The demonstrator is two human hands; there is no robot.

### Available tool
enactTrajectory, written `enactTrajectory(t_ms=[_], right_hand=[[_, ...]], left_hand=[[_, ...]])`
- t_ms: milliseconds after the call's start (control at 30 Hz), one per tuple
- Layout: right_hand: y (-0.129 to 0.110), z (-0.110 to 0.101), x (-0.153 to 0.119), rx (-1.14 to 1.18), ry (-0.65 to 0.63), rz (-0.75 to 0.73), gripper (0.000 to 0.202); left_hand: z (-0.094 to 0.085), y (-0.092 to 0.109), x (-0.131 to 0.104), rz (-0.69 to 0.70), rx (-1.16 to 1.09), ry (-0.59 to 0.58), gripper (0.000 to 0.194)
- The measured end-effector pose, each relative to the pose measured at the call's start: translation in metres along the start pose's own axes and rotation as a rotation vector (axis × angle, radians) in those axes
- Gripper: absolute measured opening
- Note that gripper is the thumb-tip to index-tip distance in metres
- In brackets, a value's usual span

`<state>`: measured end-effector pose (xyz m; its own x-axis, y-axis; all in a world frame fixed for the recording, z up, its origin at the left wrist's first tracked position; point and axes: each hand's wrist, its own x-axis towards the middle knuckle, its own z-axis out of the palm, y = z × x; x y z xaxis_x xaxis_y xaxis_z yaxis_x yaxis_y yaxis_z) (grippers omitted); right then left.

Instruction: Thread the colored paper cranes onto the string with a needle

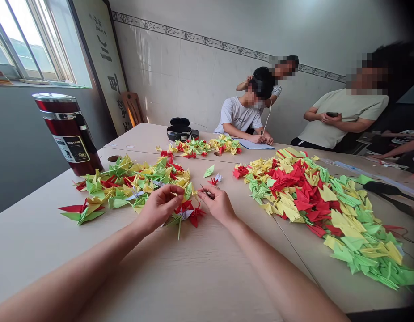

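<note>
My left hand [162, 203] is closed in a pinch, with a bit of yellow folded paper [175, 194] showing between thumb and fingers. Facing it, my right hand [220, 205] pinches a thin, dark, pointed thing [209, 195], too small to name. Below and between both hands lie red and white paper cranes [195, 215] on the table. A heap of green, yellow and red paper cranes [126, 179] spreads beside and beyond my left hand. Just past my right fingertips sit a small red crane [213, 181] and a green one [209, 171].
A large pile of paper cranes [307, 192] covers the table's right side. A dark red vacuum flask [68, 134] stands at the left. Farther back are more cranes [200, 146], a black case [179, 130] and a person writing on paper [254, 144]. Another person holds a phone [332, 114].
</note>
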<state>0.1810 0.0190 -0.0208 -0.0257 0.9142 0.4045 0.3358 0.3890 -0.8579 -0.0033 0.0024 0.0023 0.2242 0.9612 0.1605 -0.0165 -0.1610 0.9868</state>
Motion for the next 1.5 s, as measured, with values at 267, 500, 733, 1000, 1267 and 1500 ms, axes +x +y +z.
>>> enactTrajectory(t_ms=[267, 500, 733, 1000, 1267, 1500], right_hand=[[-0.023, 0.004, -0.010, 0.657, -0.082, 0.361, 0.025], [-0.029, 0.011, -0.017, 0.747, -0.168, 0.378, 0.024], [-0.039, 0.007, -0.022, 0.181, -0.010, 0.018, 0.033], [-0.043, 0.000, -0.027, -0.566, 0.057, -0.445, 0.027], [-0.043, 0.000, -0.028, -0.738, 0.023, -0.482, 0.026], [-0.045, 0.000, -0.028, -0.794, 0.008, -0.485, 0.026]], left_hand=[[0.004, -0.001, -0.004, 0.102, -0.006, -0.039, 0.044], [0.006, -0.001, -0.005, 0.153, -0.021, -0.040, 0.032], [0.003, 0.006, -0.007, 0.253, 0.292, 0.124, 0.019], [0.004, 0.015, -0.007, 0.345, 0.475, 0.173, 0.013], [0.004, 0.012, -0.007, 0.357, 0.531, 0.139, 0.012], [0.004, 0.011, -0.007, 0.364, 0.528, 0.123, 0.010]])
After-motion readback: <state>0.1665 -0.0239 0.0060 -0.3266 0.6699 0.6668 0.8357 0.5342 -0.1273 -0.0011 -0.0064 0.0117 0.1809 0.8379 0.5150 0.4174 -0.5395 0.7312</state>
